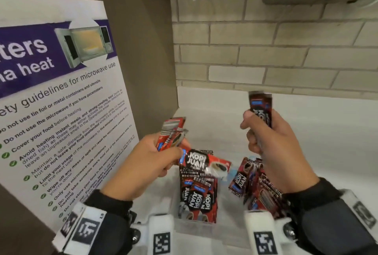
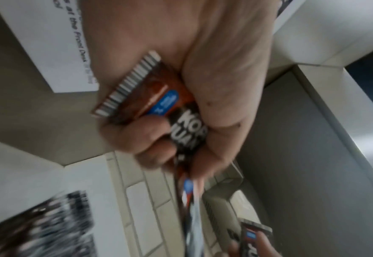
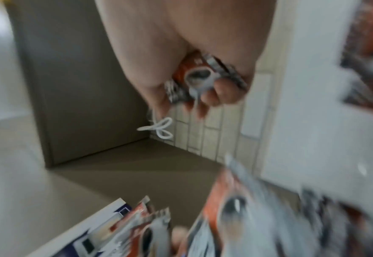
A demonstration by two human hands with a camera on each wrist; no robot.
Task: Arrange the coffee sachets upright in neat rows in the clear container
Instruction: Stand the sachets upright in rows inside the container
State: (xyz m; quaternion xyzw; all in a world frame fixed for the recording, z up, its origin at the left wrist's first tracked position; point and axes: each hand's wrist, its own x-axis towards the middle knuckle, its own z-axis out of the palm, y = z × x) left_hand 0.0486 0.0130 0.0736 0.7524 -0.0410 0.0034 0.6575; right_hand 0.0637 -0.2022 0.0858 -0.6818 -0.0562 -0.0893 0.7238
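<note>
While curled fingers (image 1: 248, 119) of both hands pinch glossy flat sachets (image 1: 260, 109), others stand upright.

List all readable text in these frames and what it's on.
"KOPI JUAN": red and black coffee sachets in the clear plastic container.
"guidelines for microwave use": white and purple wall poster.
"Cover your food before heating": same poster.
Poster's smaller lines, sachet barcodes and blue labels: too blurred.
</note>
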